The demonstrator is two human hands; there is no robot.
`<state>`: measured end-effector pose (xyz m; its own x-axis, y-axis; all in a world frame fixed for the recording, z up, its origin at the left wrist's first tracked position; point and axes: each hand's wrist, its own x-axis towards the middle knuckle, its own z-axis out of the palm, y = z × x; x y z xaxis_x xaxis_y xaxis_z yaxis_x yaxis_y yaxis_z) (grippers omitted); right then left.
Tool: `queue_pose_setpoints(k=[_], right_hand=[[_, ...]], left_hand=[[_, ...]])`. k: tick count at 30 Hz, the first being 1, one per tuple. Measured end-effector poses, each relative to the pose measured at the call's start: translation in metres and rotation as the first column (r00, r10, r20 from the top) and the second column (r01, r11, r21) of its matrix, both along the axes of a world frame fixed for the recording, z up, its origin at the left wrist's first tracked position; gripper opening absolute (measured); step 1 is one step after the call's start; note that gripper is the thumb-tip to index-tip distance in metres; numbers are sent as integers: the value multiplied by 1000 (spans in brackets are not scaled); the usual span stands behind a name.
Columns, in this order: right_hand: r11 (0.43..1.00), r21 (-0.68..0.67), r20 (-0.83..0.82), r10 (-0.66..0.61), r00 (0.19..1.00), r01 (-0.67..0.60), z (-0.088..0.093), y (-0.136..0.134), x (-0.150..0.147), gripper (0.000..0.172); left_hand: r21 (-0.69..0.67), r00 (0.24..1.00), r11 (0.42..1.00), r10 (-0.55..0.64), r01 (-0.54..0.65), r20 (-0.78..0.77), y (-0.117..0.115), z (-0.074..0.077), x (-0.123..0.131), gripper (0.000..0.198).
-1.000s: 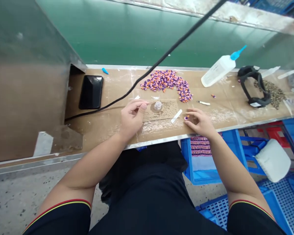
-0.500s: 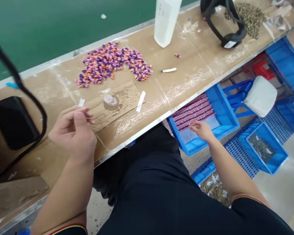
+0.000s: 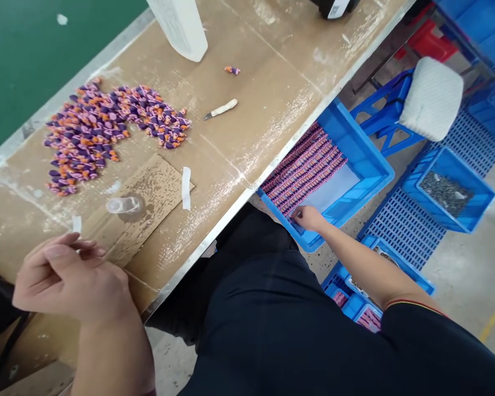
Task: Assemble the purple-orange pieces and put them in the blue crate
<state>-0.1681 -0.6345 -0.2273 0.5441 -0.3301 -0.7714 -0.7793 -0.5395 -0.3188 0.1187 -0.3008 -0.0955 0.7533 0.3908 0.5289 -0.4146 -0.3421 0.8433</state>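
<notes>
My right hand (image 3: 308, 218) reaches down into a blue plastic crate (image 3: 355, 184), its fingertips at the near end of tight rows of pink and purple striped pieces (image 3: 304, 169). My left hand (image 3: 72, 278) hovers over the table's near corner, fingers curled, beside a cardboard sheet (image 3: 138, 212). Whether it pinches anything small, I cannot tell. On the cardboard stands a small transparent cup (image 3: 124, 205), with a white paper strip (image 3: 186, 188) at its edge. Beyond lies a heap of purple and orange pieces (image 3: 103, 132).
A small knife (image 3: 220, 109), one loose piece (image 3: 232, 70) and a white glue bottle (image 3: 175, 27) lie on the stained table. Beyond its metal edge (image 3: 239, 203) are a cushioned blue stool (image 3: 431, 99), a blue tray of grey bits (image 3: 445, 192) and another crate (image 3: 357, 305).
My right hand has moved off the table and down into the crate. My view has swung right and down. My left hand stays curled near the cardboard.
</notes>
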Motion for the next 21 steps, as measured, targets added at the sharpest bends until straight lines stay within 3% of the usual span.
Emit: queue_pose_setpoints(k=[7,16,19,21], right_hand=[[1000,-4,-5,31,1000,-31,-1,0,1,24],[999,0,5,46,999,-46,0,2,1,23],[999,-21,17,33,999,-32,-2,3,1,22],[999,-51,33,12,999,-10,-4,3,1,23]], left_hand=[[37,998,999,1,1,-56,-2,2,-2,26],[-51,1000,999,-6,6,-13,2,-4,2,21],[-56,1000,998,16,-17,-7,-3,6,-3,28],[9,995,1000,-21,22,-98,-7,24,-14,38]])
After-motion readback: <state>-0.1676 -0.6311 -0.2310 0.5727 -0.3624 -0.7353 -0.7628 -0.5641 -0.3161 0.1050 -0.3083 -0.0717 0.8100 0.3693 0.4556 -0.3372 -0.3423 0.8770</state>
